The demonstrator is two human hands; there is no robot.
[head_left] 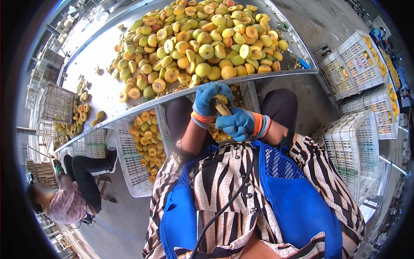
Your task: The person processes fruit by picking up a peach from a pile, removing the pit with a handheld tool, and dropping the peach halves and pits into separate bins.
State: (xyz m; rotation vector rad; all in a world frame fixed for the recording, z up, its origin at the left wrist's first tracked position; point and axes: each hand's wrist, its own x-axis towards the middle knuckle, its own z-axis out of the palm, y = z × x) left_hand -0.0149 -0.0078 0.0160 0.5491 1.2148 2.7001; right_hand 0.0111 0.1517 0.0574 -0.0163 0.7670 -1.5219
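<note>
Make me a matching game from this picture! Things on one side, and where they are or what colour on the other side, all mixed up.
Things:
1. peach heap
2. left hand
3. crate of cut peaches
4. stacked crates

Places and colours:
A. dressed in blue
B. below the table's edge
C. on top of the metal table
D. white, piled at the right

Pairs: 1-C, 2-A, 3-B, 4-D
</note>
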